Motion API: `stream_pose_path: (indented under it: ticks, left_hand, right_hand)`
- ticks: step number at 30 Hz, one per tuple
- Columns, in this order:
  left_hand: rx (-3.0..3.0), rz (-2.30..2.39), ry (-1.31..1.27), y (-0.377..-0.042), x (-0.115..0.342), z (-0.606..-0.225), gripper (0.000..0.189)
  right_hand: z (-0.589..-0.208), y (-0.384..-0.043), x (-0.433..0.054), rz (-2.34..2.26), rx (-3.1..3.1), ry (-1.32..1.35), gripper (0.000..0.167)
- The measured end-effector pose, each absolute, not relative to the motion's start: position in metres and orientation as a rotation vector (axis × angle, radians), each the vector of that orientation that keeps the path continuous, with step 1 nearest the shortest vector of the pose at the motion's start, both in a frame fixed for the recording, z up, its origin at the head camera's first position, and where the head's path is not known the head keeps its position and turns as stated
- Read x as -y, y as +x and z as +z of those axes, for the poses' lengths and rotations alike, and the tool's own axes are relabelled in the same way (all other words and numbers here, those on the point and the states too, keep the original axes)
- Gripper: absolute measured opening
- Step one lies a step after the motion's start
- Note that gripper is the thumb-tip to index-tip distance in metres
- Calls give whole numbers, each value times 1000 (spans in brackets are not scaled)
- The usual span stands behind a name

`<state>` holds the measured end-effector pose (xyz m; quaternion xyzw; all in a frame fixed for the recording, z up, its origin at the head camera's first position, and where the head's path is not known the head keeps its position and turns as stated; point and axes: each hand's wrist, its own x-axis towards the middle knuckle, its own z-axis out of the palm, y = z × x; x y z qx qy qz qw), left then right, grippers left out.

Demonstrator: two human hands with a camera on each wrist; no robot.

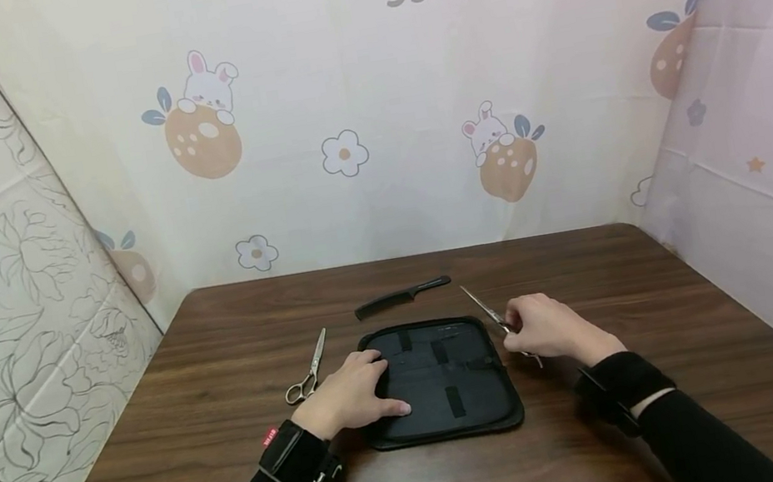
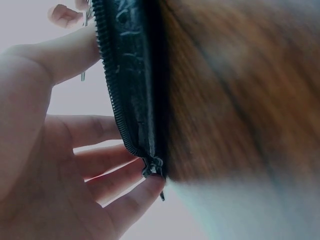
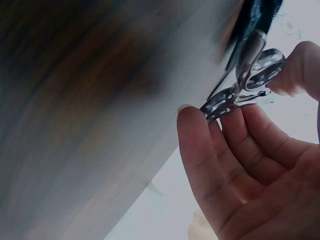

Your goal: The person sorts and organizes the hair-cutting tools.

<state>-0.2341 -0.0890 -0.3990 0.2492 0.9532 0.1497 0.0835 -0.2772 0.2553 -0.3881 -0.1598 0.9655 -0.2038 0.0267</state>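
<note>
In the head view a black zip case (image 1: pixel 424 419) lies opened flat on the table, its inside facing up. My left hand (image 1: pixel 350 392) rests on the case's left side, thumb on the inner face and fingers spread along the edge. The left wrist view shows the zipper teeth (image 2: pixel 111 95) close to those fingers. Just right of the case, my right hand (image 1: pixel 546 327) pinches silver scissors (image 1: pixel 486 310), blades pointing away from me. Their finger loops (image 3: pixel 267 67) show by the thumb in the right wrist view.
A second pair of scissors (image 1: pixel 317 359) lies left of the case, near my left hand. Behind the case is a black comb (image 1: pixel 389 302). The brown wooden table (image 1: pixel 233 324) ends at a patterned curtain (image 1: pixel 368 219) at the back.
</note>
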Motion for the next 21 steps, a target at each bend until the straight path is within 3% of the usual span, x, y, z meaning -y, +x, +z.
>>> stream_pose_path:
  ticks: [21]
  left_hand:
    - [-2824,461,761,-238,92,-394,78]
  right_hand:
    - [-386,-271,-223,-825,-2988,-584,18]
